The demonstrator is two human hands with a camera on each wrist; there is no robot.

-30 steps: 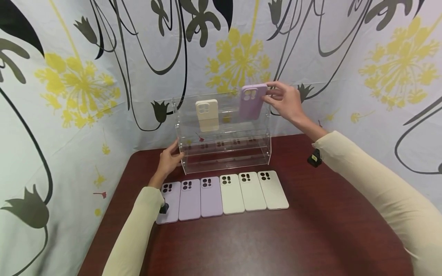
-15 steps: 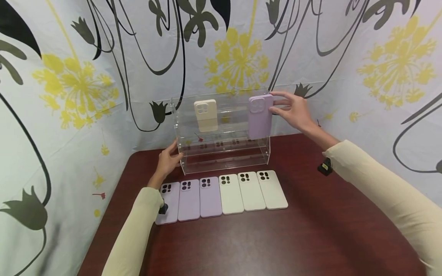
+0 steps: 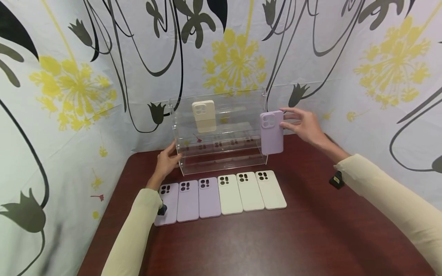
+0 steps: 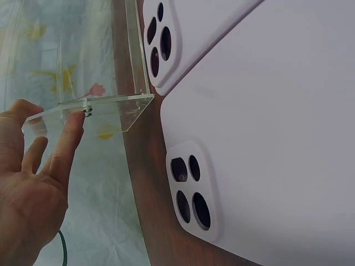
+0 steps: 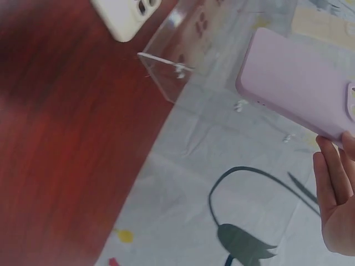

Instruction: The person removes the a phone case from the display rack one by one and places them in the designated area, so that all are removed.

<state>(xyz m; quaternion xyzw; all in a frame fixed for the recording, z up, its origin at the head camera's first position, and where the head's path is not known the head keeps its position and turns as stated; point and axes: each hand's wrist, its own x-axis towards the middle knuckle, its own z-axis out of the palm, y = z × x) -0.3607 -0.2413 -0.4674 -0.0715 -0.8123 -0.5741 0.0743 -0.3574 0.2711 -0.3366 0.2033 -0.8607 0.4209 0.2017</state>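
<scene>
A lilac phone case (image 3: 271, 134) is pinched at its upper right edge by my right hand (image 3: 304, 124). It stands upright over the right end of a clear acrylic tiered display stand (image 3: 221, 165), and the right wrist view shows the lilac phone case (image 5: 299, 86) with its lower end towards the stand. My left hand (image 3: 166, 161) holds the stand's left side panel. In the left wrist view, fingers of the left hand (image 4: 39, 194) reach round the panel's back edge and touch its side near a screw. A cream phone case (image 3: 204, 116) leans on an upper tier.
In front of the stand, three lilac cases (image 3: 188, 201) and three off-white cases (image 3: 248, 191) lie in a row on the dark red table (image 3: 241, 245). A floral cloth (image 3: 221, 23) hangs close behind the stand.
My right hand has brought the lilac phone case down and to the right, from above the upper tier to the stand's right end. The left hand stays at the side panel.
</scene>
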